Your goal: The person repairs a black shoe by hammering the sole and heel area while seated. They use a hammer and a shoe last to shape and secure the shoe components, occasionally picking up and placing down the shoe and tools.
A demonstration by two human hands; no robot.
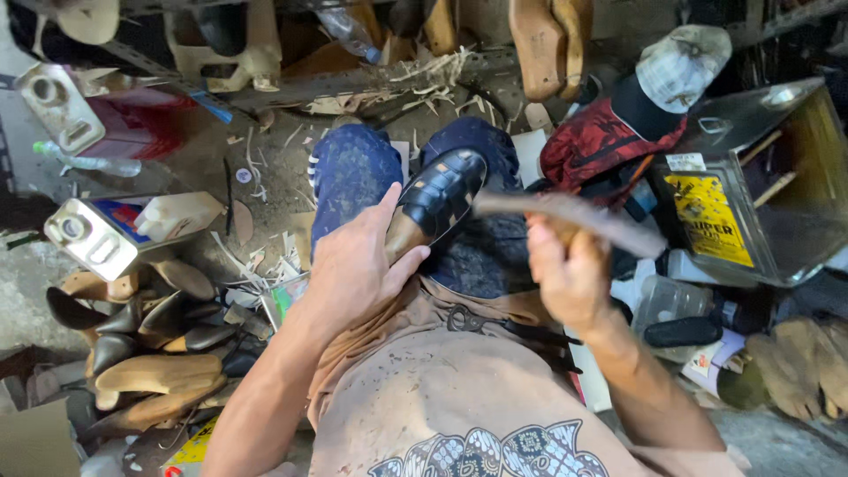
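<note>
A black woven leather shoe on a wooden last rests on my lap, toe pointing away from me. My left hand grips its heel end, thumb lying along the side. My right hand is closed on the wooden handle of a hammer-like tool. The tool is blurred and stretches from above the shoe's toe out to the right. My knees in dark blue trousers lie under the shoe.
Wooden shoe lasts and leather pieces are heaped at the left. A metal can lies nearby. A large square tin stands at the right beside a red cloth. Scraps cover the floor.
</note>
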